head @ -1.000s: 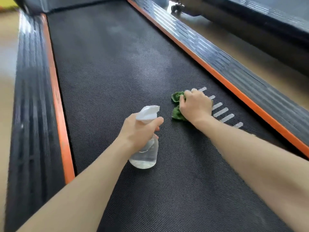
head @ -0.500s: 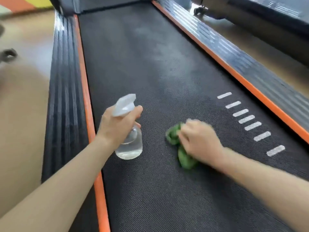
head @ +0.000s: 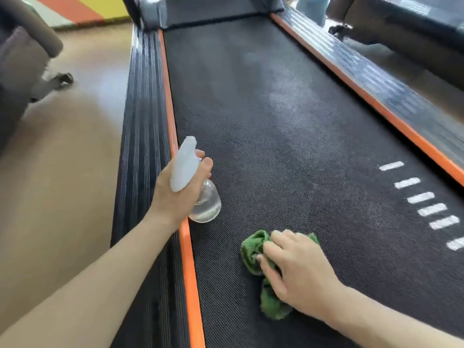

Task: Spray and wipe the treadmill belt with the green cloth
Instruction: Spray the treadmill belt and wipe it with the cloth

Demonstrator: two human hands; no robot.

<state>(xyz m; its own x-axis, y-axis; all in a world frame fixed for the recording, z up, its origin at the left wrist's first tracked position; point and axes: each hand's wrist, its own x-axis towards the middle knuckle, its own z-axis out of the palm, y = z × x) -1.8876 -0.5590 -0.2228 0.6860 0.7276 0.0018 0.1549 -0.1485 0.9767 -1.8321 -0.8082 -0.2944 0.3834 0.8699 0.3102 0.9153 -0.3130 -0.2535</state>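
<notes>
- Tan, smooth floor (head: 62,146) lies to the left of the treadmill, with a grey padded machine (head: 22,59) and its small wheeled foot just off that side.
- Black and finely ribbed, the treadmill belt (head: 288,151) runs away up the middle; a paler, hazy patch (head: 288,101) shows on its weave further up.
- Orange strips (head: 187,259) edge the belt on both sides, and outside them run grooved dark side rails (head: 143,172).
- A row of short white dashes (head: 421,197) is printed near the belt's right edge.
- The left hand (head: 175,194) grips a clear spray bottle (head: 207,204) with a white, frosted trigger head, one finger curled over the front; the rounded bottle hangs over the belt's left edge beside the orange strip.
- The right hand (head: 296,267) presses down on the green cloth (head: 253,249), fingers bent into its crumpled, fuzzy folds; the cloth lies on the belt.
- Compared with half a second ago, the cloth and right hand sit nearer the person and well clear of the white dashes, and the bottle is closer to the left rail.
- Bare belt stretches ahead of the cloth and across to the right strip.
</notes>
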